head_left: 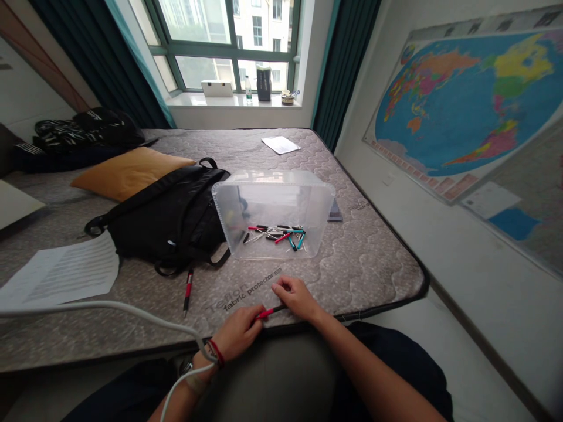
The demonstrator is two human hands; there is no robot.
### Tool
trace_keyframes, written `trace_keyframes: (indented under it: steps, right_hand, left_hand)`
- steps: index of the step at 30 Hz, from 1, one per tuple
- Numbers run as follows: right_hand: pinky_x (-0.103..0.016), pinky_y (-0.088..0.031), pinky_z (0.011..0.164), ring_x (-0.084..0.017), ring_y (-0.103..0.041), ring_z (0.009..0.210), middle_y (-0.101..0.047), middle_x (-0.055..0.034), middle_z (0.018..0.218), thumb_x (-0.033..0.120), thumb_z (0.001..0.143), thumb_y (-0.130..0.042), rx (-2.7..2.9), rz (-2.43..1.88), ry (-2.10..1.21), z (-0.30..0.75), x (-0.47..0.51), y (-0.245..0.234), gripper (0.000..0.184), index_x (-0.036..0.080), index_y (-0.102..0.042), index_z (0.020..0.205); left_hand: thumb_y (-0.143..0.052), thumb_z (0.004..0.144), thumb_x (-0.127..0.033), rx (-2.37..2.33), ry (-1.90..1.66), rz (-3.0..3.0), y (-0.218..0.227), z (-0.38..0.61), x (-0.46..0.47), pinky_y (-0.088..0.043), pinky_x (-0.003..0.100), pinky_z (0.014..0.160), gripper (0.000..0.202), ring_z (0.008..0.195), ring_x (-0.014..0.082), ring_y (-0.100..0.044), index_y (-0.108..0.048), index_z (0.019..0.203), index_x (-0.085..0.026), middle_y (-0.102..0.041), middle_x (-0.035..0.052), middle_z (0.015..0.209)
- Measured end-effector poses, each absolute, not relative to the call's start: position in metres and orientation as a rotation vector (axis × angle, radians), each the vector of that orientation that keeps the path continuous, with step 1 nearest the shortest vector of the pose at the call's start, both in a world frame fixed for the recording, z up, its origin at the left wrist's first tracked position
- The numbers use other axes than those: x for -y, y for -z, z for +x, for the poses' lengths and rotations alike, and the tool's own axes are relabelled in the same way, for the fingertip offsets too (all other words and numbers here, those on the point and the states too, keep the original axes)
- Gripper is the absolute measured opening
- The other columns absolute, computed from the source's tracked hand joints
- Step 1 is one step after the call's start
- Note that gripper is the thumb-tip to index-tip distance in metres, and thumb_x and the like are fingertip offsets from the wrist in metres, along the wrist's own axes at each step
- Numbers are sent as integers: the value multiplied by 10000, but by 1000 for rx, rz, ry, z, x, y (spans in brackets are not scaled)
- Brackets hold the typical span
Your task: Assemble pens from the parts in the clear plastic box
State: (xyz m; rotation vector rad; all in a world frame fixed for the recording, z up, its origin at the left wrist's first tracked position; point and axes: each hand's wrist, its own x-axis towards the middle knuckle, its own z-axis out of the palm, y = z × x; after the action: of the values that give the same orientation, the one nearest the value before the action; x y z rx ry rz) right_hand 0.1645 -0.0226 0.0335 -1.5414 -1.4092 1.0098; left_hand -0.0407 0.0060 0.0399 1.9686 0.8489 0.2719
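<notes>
My left hand [237, 333] and my right hand [297, 298] are together at the near edge of a quilted grey mattress [356, 258]. Between them is a red and black pen [269, 313]. My left fingers close on its red part, and my right fingers curl over its black end. Ahead stands a clear plastic box [273, 193], tipped or seen at an angle, with several pens and pen parts [276, 234] lying inside. A second red and black pen [188, 291] lies on the mattress to the left of my hands.
A black backpack [167, 220] lies against the box's left side, beside an orange cushion [129, 173]. Printed paper [65, 272] lies at the left, and another sheet [280, 144] lies at the far end. A white cable [105, 305] crosses near my left wrist.
</notes>
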Motion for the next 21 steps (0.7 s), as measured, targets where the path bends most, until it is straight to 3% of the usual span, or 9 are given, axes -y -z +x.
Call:
trace_keyframes:
  steps: [4,9,15,21]
  right_hand:
    - [-234,-303,553,-108,-423,561,-465,48,548,342,895,-536,1466,-1612,-967,167,19,-30,354,183,-504,580]
    - [-235,-295,548,-116,-444,563,-493,45,547,365,885,-550,1432,-1735,-936,171,17,-21,346,183,-533,591]
    - [-240,-289,508,-111,-404,463,-416,46,422,495,939,-438,1453,-1708,-1075,175,17,-15,553,194,-458,476]
    - [-245,-221,460,-95,-341,423,-363,54,400,488,907,-492,1404,-1694,-1087,161,19,-16,542,192,-437,457]
  left_hand:
    - [-538,874,-312,-908,-356,1996,-39,-42,-10,-388,264,683,186,736,207,-618,-714,869,-251,-702,37,777]
    - [-539,906,-368,-929,-408,1999,-36,-45,-16,-411,252,701,214,784,212,-646,-734,915,-280,-725,35,846]
    - [-507,931,-377,-1010,-406,2036,-29,-47,-20,-408,270,716,240,811,224,-644,-727,946,-283,-719,40,859]
    - [-663,831,-422,-1029,-543,2155,-31,-40,-15,-429,312,789,262,889,251,-619,-710,1046,-280,-700,59,927]
